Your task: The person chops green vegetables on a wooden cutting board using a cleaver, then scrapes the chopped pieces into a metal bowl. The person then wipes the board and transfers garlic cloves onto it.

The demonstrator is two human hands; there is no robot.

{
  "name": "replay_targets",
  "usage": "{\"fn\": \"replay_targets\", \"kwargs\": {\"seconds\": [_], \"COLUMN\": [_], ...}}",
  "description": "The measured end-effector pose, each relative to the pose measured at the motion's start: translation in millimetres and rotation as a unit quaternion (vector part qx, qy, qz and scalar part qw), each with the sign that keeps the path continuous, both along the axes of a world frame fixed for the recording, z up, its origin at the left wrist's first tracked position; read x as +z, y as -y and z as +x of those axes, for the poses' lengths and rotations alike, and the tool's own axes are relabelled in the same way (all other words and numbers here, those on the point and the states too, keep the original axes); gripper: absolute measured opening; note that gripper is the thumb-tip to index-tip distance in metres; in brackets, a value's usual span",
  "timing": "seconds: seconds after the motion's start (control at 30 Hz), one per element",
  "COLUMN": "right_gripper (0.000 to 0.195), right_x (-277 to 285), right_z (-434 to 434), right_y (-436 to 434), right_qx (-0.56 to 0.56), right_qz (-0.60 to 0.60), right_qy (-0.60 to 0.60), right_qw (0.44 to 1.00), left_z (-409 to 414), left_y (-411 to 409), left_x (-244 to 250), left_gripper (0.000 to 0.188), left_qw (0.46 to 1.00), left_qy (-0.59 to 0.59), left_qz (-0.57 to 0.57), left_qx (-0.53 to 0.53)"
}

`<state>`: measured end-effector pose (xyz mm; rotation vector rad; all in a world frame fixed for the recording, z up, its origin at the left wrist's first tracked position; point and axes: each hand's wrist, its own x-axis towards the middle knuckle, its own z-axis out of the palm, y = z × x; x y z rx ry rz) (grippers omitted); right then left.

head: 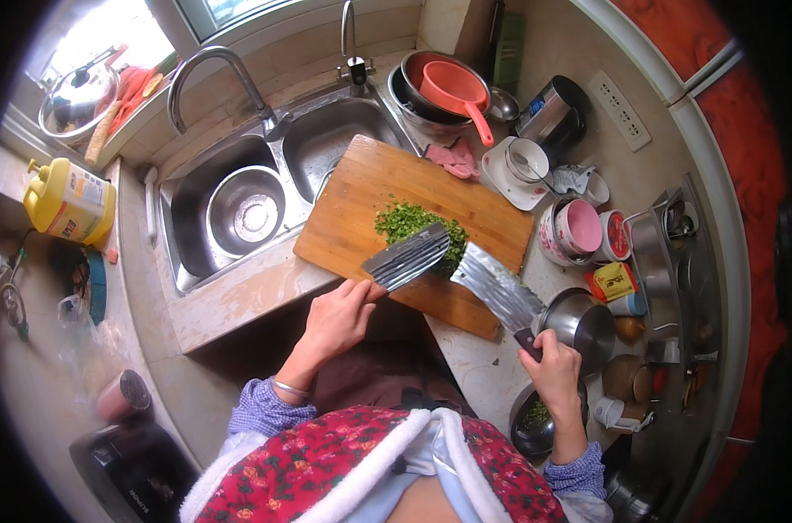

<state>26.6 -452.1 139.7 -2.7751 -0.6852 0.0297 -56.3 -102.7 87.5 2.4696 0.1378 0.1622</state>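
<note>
My left hand point(339, 314) grips the wooden handle of a dark-bladed kitchen knife point(410, 256), whose blade lies over a heap of chopped green herbs point(405, 221). In my right hand point(553, 366) is the dark handle of a cleaver point(497, 287). Its wide, wet-looking blade points up and left, with the tip at the right side of the heap. Both blades lean towards each other above a wooden cutting board point(343, 209), which lies at a slant, its far left corner reaching over the sink. The blades cover part of the herbs.
A double steel sink point(193, 170) holds a steel basin point(247, 212). Right of the board stand stacked bowls point(579, 225), a steel pot point(579, 327) and a bowl with green bits point(536, 415). A red strainer point(451, 85) tops nested basins behind. A yellow jug point(69, 201) is far left.
</note>
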Motion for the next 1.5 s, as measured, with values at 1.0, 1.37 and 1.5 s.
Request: {"fn": "replay_targets", "kwargs": {"seconds": [1.0, 1.37, 1.5], "right_gripper": [0.028, 0.039, 0.039], "right_x": [-7, -17, -28], "right_z": [3, -9, -2], "right_y": [-19, -88, -87], "right_qx": [0.016, 0.159, 0.146], "right_qz": [0.038, 0.172, 0.162], "right_qy": [-0.019, -0.06, -0.042], "right_qw": [0.999, 0.97, 0.975], "left_z": [0, 5, -7], "left_y": [-9, -3, -2], "left_x": [2, -9, 8], "left_gripper": [0.022, 0.033, 0.036], "left_qw": [0.998, 0.966, 0.968], "left_qy": [0.007, 0.072, 0.069], "left_qz": [0.048, 0.236, 0.231], "left_qx": [-0.032, -0.078, -0.069]}}
